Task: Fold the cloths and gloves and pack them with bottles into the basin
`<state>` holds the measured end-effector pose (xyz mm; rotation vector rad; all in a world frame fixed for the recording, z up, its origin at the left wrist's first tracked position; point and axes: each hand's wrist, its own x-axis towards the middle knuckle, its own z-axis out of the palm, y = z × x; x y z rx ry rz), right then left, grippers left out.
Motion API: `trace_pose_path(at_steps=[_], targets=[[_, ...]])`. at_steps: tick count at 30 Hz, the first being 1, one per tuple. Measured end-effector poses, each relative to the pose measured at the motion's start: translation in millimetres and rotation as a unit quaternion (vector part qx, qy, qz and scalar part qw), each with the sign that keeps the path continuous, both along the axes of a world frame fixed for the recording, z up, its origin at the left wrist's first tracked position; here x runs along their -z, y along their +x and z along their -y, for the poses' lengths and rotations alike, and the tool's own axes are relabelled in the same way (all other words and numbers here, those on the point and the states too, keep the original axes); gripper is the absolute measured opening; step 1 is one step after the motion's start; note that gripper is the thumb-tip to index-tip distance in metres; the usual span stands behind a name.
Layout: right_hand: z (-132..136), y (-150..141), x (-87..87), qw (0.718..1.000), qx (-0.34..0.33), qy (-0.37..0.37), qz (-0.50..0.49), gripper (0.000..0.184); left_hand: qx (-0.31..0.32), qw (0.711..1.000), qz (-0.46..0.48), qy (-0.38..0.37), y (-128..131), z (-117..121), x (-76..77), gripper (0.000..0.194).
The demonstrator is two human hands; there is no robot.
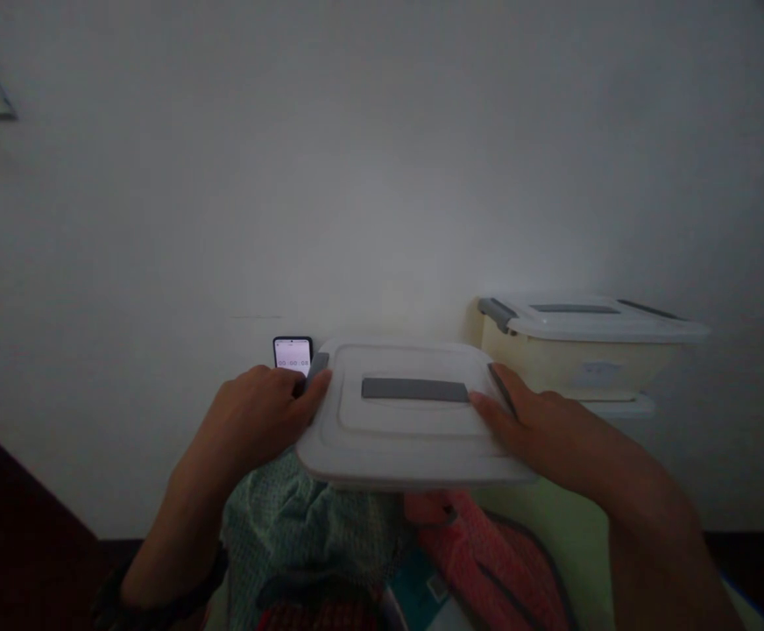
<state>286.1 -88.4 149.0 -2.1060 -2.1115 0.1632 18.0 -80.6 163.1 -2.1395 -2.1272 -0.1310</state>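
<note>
A white plastic box lid (408,438) with a grey handle strip (414,389) is held level in front of me, close to a plain white wall. My left hand (260,419) grips its left edge by the grey clip, fingers curled round it. My right hand (540,421) clasps its right edge, thumb on top. Under the lid lie folded clothes: a green checked cloth (296,526) and a red patterned cloth (487,561).
A second cream storage box (585,359) with a white lid and grey clips stands at the right against the wall. A phone (293,353) with a lit screen leans on the wall behind my left hand. Dark floor shows at the lower left.
</note>
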Motion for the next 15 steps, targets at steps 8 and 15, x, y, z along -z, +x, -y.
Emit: trace_pose_path(at_steps=[8,15], targets=[[4.9,-1.9,-4.1,1.0,-0.001,0.006,0.007,0.065,-0.004,1.0,0.024,0.011,-4.6,5.3,-2.7,0.063],[7.0,0.2,-5.1,1.0,0.011,0.006,0.016,0.066,0.024,0.996,0.089,0.013,-10.4,5.4,-4.1,0.059]])
